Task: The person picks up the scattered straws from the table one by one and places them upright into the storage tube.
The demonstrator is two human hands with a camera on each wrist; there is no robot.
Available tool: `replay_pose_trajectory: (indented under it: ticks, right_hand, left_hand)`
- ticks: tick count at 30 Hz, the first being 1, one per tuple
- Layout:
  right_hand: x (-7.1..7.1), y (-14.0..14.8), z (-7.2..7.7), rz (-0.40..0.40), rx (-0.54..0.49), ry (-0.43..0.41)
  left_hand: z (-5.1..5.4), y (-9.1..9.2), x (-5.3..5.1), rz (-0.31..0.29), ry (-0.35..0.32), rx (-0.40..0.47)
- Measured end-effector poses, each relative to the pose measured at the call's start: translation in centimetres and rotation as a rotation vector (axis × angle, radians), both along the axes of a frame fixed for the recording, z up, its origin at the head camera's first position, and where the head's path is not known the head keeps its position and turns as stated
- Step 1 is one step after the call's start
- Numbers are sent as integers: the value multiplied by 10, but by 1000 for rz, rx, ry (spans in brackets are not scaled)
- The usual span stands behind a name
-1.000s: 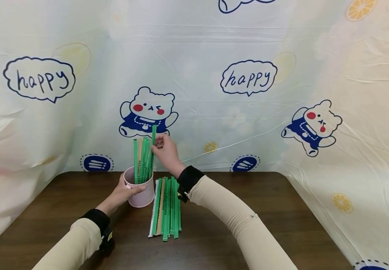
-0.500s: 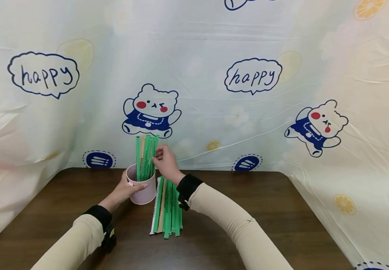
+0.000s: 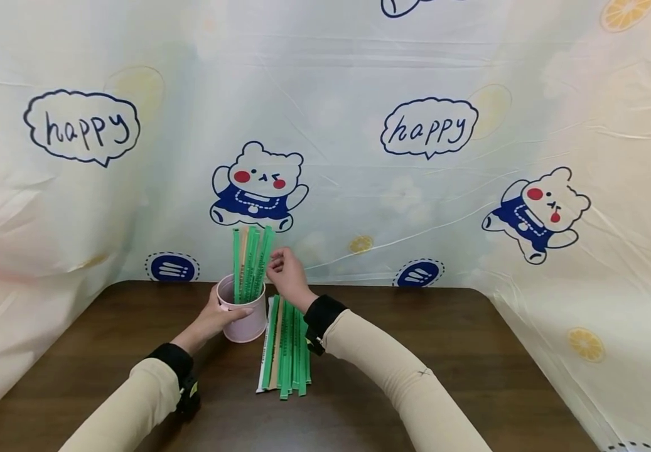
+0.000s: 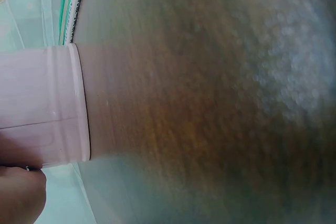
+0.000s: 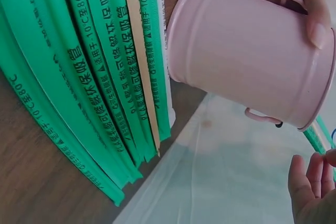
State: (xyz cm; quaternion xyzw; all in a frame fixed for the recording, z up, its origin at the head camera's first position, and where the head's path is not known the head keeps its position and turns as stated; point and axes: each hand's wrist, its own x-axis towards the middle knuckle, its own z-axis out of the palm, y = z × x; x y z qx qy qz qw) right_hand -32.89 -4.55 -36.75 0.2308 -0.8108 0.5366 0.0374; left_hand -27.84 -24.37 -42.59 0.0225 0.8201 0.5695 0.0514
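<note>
My left hand (image 3: 212,319) grips a pink bucket (image 3: 246,323) by its rim and side, thumb across the front. Several green-wrapped straws (image 3: 253,267) and a tan one stand in it, leaning slightly right. Just right of their tops is my right hand (image 3: 291,277), its fingers loosely bent with no straw seen between them. The right wrist view shows those fingers (image 5: 315,182) beside the bucket's (image 5: 247,51) mouth; whether they touch a straw I cannot tell. In the left wrist view, part of my left hand (image 4: 21,195) lies against the bucket wall (image 4: 42,98).
Right of the bucket, more green-wrapped straws (image 3: 287,351) lie side by side on the brown table (image 3: 415,376), with a tan one and a white one at their left side. A printed cloth (image 3: 336,188) hangs behind the table.
My right hand has come down and let go of a green straw, which has sunk into the bucket among the others. The fingers have drawn slightly right. My left hand keeps its grip.
</note>
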Motion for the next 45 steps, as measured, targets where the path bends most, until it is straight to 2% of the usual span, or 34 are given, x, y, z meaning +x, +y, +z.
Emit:
replay_pose_trajectory:
  ticks: [4,9,11,15,18,21,24,27,35,45]
  right_hand:
    - [-1,1,-4,-2,7,10]
    - [-4,9,-9,7,25,-16]
    - [-8,16,-14,-1,80,-22]
    - [-20,35,-31,-30,256,-40]
    - [-28,50,-47,-54,363,-97]
    - [-33,61,-61,-87,411,-211]
    - [-37,65,-72,-146,380,-343]
    - [-38,64,-74,-200,328,-404]
    - [-27,58,-67,-217,437,-324]
    - [-25,54,-70,-231,448,-288]
  left_hand:
    - [-3,0,0,5,-1,3]
    - [0,-2,0,4,2,0]
    - [1,-2,-1,3,3,0]
    - [0,-1,-1,3,-2,-13]
    - [-1,0,-1,0,-9,-21]
    - [0,1,-1,-1,-13,-19]
    - [1,1,0,-2,-14,-22]
    - [2,1,1,-3,-12,-21]
    - [0,-1,-1,-6,-9,-18]
    - [-2,-2,-3,-7,-1,-19]
